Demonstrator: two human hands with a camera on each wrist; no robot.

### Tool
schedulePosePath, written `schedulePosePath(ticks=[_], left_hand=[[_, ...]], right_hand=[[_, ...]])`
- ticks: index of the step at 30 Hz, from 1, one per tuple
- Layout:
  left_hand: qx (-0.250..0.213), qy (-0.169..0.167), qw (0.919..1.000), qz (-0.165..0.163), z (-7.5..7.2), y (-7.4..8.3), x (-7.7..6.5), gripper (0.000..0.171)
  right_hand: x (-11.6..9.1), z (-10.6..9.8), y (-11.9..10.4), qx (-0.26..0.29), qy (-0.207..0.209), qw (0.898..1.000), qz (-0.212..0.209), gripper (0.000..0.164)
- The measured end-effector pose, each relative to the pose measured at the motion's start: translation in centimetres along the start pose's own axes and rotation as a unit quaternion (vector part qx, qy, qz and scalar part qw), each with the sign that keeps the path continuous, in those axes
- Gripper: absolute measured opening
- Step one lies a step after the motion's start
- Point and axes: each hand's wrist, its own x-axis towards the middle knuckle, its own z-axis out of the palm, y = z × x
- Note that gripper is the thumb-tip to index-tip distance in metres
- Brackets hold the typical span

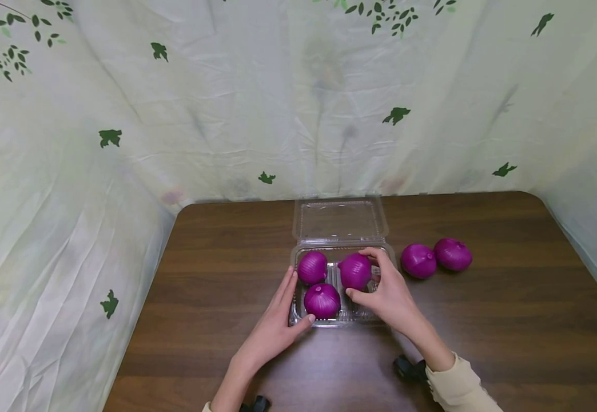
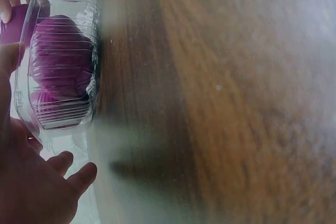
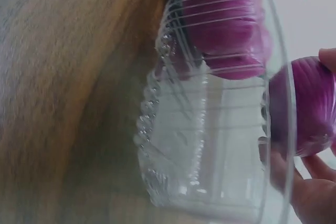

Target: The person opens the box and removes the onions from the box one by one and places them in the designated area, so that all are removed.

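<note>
A clear plastic clamshell box (image 1: pixel 347 321) lies on the table, its lid (image 1: pixel 341 220) folded back towards the wall. Two purple onions, one at the back (image 1: pixel 312 267) and one at the front (image 1: pixel 322 301), sit in its left half. My right hand (image 1: pixel 388 292) holds a third onion (image 1: pixel 355 271) between thumb and fingers over the box's right half; in the right wrist view this onion (image 3: pixel 310 106) is up at rim height. My left hand (image 1: pixel 277 326) rests against the box's left side, fingers straight along the edge and thumb at the front corner.
Two more purple onions, one nearer the box (image 1: pixel 419 261) and one farther right (image 1: pixel 453 254), lie beside each other on the brown wooden table (image 1: pixel 514 286). A pale cloth with leaf prints (image 1: pixel 226 114) hangs behind the table and along its sides.
</note>
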Motion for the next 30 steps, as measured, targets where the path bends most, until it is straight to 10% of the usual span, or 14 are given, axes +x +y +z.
schedulePosePath(ticks=[30], left_hand=[[0.006, 0.001, 1.0, -0.002, 0.1, -0.1, 0.1, 0.095]], right_hand=[[-1.9, -6.4, 1.6, -0.05, 0.09, 0.994, -0.041, 0.079]])
